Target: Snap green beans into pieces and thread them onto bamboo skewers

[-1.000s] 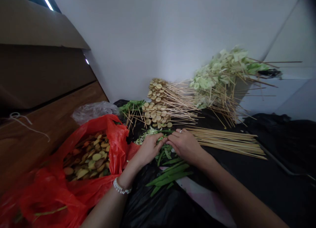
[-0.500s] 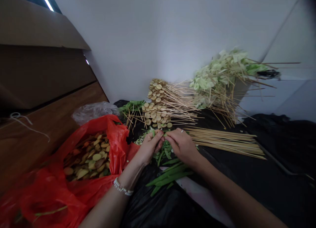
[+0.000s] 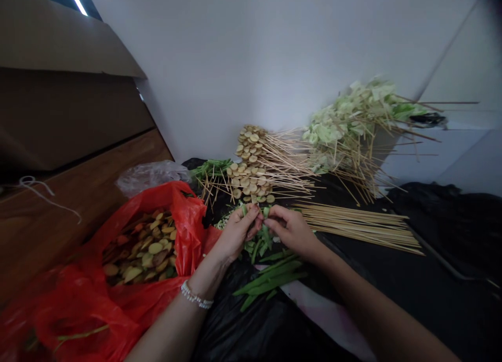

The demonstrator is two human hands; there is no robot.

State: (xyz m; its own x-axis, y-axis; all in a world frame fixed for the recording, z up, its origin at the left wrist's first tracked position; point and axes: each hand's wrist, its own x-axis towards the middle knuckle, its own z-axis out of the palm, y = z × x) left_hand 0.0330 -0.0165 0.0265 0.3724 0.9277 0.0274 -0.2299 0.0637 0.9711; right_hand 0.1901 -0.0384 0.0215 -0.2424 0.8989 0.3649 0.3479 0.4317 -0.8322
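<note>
We found both hands engaged in close handling of a green strip (image 3: 266,212), which stood between the fingertips above the middle of the black covering (image 3: 392,278). The left hand (image 3: 237,231) had its grip pinched, thumb to fingers, with a bit of green showing at the index finger; the right hand (image 3: 291,231) had its grip pinched on the strip. Whether this was one piece or two we could not tell, nor whether a stick was held within the fingers. We judged the step in hand to be folding or threading the strip, and that the next move called for a steady left pinch and fine guidance from the right.

Below the hands lay smaller green pieces (image 3: 261,242) and, toward the near edge, long green pods (image 3: 270,278). Bare sticks (image 3: 361,226) lay just beside the right hand, toward the right edge. Toward the far edge we noted skewered round slices (image 3: 249,176), near enough to the fingertips to limit forward reach, and skewered leaves (image 3: 337,116) against the wall (image 3: 274,64). At the left edge, an open red bag (image 3: 188,231) of slices (image 3: 151,252) crowded the left forearm.
</note>
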